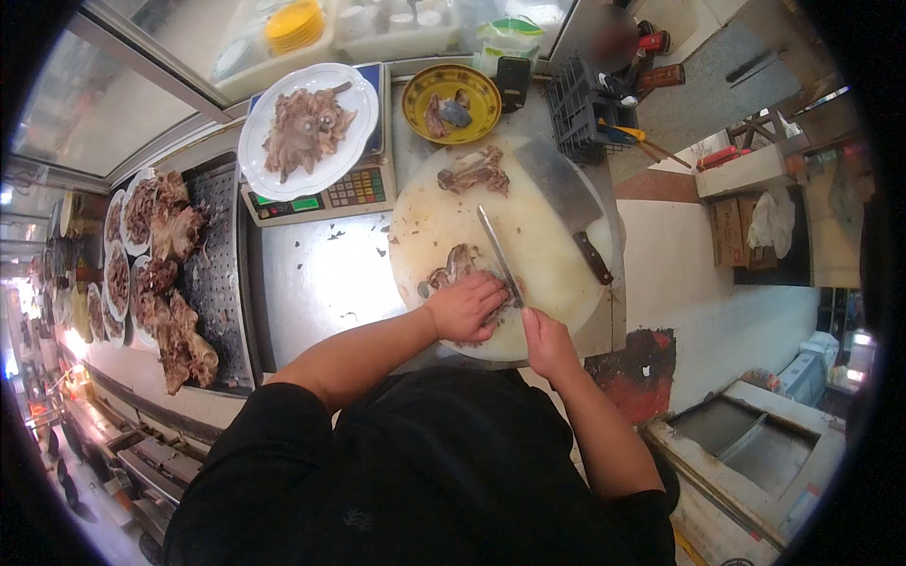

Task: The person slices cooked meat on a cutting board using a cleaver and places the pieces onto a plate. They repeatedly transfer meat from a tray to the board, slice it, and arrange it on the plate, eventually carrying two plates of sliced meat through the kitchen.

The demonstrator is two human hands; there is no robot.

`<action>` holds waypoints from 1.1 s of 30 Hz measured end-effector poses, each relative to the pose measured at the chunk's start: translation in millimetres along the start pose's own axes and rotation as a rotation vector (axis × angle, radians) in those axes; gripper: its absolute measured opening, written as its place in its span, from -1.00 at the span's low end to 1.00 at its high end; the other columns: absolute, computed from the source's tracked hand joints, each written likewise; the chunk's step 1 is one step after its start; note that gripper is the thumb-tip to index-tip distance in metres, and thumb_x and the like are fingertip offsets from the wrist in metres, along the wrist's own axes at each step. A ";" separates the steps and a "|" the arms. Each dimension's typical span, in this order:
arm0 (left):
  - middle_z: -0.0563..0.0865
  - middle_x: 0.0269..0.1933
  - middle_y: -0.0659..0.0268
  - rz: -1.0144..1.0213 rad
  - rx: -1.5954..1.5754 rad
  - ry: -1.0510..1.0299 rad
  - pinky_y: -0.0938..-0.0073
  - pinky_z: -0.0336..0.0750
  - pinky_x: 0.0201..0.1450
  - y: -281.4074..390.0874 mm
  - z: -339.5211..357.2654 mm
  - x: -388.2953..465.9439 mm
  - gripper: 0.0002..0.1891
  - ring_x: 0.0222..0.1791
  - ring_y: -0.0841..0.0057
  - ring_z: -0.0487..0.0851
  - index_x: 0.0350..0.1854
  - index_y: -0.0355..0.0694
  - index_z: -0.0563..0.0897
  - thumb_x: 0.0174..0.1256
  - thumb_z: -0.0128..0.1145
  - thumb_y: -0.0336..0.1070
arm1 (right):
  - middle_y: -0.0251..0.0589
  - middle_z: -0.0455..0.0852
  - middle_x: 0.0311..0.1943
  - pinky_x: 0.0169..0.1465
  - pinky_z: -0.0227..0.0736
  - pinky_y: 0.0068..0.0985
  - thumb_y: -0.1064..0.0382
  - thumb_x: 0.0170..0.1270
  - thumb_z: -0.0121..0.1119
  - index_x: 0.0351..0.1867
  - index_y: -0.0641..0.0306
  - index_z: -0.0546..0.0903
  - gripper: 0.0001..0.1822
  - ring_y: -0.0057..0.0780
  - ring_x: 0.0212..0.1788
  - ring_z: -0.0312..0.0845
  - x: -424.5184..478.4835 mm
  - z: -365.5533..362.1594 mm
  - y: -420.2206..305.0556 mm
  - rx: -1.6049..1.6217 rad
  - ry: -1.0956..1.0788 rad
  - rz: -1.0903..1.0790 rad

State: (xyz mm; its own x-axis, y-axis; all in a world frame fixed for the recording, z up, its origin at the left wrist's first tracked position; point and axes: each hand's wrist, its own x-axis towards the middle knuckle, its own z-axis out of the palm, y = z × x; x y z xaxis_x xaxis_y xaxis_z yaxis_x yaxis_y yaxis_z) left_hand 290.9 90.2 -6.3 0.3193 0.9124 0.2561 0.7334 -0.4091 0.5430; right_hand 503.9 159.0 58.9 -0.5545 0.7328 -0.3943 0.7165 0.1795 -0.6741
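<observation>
On a round white cutting board (417, 212), my left hand (468, 305) presses down on a piece of cooked meat (456, 263). My right hand (551, 345) is shut on the handle of a long knife (501, 255), its blade lying just right of my left fingers, pointing away from me. Further up the board is a bony chunk of cooked meat (476, 172). To the right a broad cleaver (559, 187) with a dark wooden handle lies flat. Sliced meat (308, 131) is heaped on a white plate (256, 157), which stands on a digital scale (386, 185).
A yellow patterned bowl (409, 106) with meat scraps stands behind the board, beside a dark grey plastic rack (577, 117) of tools. At left, a perforated metal tray (225, 283) holds large cooked meat pieces (185, 339) next to several filled plates (117, 279).
</observation>
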 end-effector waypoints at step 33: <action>0.63 0.03 0.08 -0.039 -0.010 0.063 0.21 0.49 0.28 1.0 -2.2 -6.4 -0.47 0.14 0.11 0.55 0.04 -0.35 0.65 0.01 0.27 -0.13 | 0.30 0.69 -0.04 0.16 0.46 -0.04 -0.14 0.56 -0.19 0.08 0.31 0.62 -0.44 0.30 0.08 0.57 -13.2 -37.2 -34.2 -0.131 -0.279 0.137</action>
State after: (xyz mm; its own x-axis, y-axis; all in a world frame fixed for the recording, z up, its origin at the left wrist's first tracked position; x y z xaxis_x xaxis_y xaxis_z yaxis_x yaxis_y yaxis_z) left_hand 288.3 84.0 -5.7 0.2520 0.9251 0.2842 0.7381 -0.3736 0.5618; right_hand 502.4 167.7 110.4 -0.5306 0.5512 -0.6439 0.8308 0.1875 -0.5241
